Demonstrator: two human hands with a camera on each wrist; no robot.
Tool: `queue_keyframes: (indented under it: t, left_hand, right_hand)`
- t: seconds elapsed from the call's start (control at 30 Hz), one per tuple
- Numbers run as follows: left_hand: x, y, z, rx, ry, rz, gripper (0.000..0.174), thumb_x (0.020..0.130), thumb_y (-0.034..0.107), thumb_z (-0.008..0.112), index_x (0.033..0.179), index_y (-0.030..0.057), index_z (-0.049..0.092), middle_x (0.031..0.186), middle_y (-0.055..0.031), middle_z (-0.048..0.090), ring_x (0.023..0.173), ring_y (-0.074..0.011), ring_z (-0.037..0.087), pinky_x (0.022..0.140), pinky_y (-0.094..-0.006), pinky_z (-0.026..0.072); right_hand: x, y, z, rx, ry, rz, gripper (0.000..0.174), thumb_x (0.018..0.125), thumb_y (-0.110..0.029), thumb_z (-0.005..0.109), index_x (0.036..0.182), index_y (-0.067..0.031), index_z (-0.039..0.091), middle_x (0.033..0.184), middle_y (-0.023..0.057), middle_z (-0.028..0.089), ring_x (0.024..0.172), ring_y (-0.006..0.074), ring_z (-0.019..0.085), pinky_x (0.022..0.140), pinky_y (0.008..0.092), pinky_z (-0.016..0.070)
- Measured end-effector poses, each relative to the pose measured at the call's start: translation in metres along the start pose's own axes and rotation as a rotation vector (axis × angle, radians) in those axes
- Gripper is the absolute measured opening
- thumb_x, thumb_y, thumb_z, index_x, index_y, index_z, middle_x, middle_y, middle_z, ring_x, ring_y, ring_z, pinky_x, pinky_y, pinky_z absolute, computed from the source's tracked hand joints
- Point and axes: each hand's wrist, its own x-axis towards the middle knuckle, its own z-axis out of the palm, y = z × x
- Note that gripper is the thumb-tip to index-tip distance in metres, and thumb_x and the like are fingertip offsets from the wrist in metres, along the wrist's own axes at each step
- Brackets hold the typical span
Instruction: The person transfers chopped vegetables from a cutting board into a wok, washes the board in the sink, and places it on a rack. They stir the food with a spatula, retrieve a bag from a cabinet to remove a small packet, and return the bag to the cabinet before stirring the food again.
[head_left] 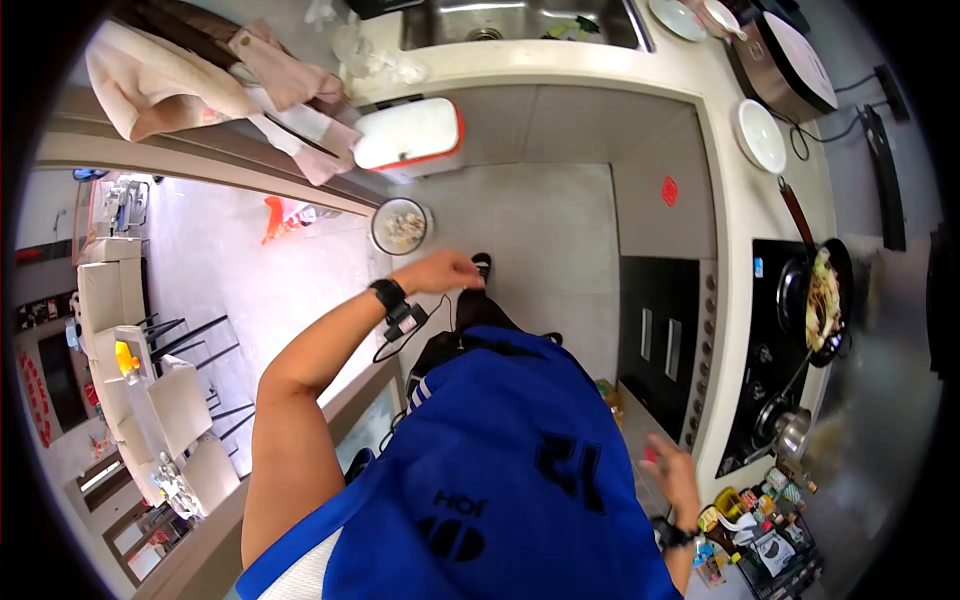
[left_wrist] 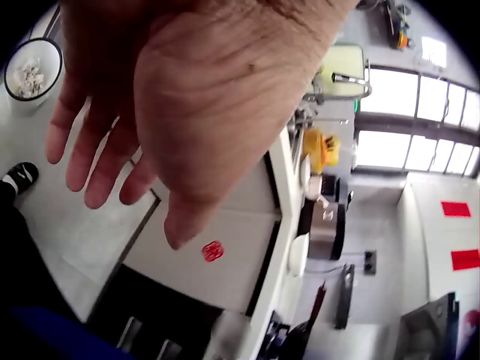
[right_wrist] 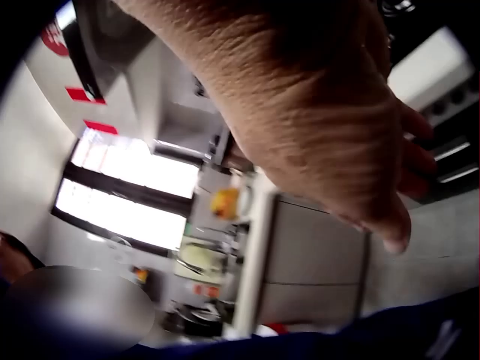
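Note:
My left hand point(head_left: 440, 272) is held out in front of the body, empty, above the floor. In the left wrist view the same hand point(left_wrist: 150, 127) has its fingers loosely extended, touching nothing. My right hand point(head_left: 672, 475) hangs beside the body near the counter's lower part, also empty; in the right wrist view this hand point(right_wrist: 337, 142) shows its thumb and a few fingers relaxed. A pan point(head_left: 826, 300) with food in it sits on the stove point(head_left: 762, 300), away from both hands.
A bin with a white lid point(head_left: 410, 135) stands below the sink point(head_left: 460, 25). A round bin point(head_left: 402, 227) with scraps is on the floor by the doorway. Bottles point(head_left: 765, 510) crowd the counter's near end. A white plate point(head_left: 761, 136) lies beside the rice cooker point(head_left: 785, 65).

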Motion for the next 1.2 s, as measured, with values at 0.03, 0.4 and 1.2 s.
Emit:
queue_keyframes:
  t: [0.03, 0.4, 1.2]
  left_hand:
    - [-0.009, 0.009, -0.01, 0.118, -0.129, -0.089, 0.053, 0.094, 0.044, 0.07, 0.12, -0.0017, 0.07, 0.106, -0.0154, 0.075, 0.098, -0.023, 0.07, 0.089, -0.033, 0.0533]
    - [-0.086, -0.092, -0.113, -0.115, 0.0, -0.23, 0.056, 0.096, 0.043, 0.067, 0.129, -0.0015, 0.066, 0.119, -0.0159, 0.072, 0.107, -0.0228, 0.067, 0.092, -0.0331, 0.052]
    - [-0.146, -0.27, 0.318, -0.595, 0.456, -0.182, 0.145, 0.057, 0.022, 0.094, 0.163, 0.0126, -0.005, 0.149, -0.0199, 0.049, 0.13, -0.0354, 0.054, 0.106, -0.0408, 0.0464]
  right_hand:
    - [0.033, 0.008, 0.036, 0.05, -0.072, -0.101, 0.053, 0.08, -0.012, 0.081, 0.13, -0.0037, 0.065, 0.122, 0.0228, 0.068, 0.11, 0.0395, 0.068, 0.093, 0.0414, 0.0543]
    - [0.155, -0.158, 0.061, 0.43, -0.091, -0.12, 0.041, 0.087, -0.009, 0.075, 0.126, 0.0007, 0.068, 0.114, 0.0178, 0.074, 0.101, 0.0287, 0.071, 0.089, 0.0387, 0.0553]
    - [0.191, -0.246, -0.004, 0.292, -0.199, -0.345, 0.033, 0.093, -0.01, 0.068, 0.123, 0.0017, 0.069, 0.109, 0.0155, 0.075, 0.096, 0.0239, 0.071, 0.086, 0.0363, 0.0546]
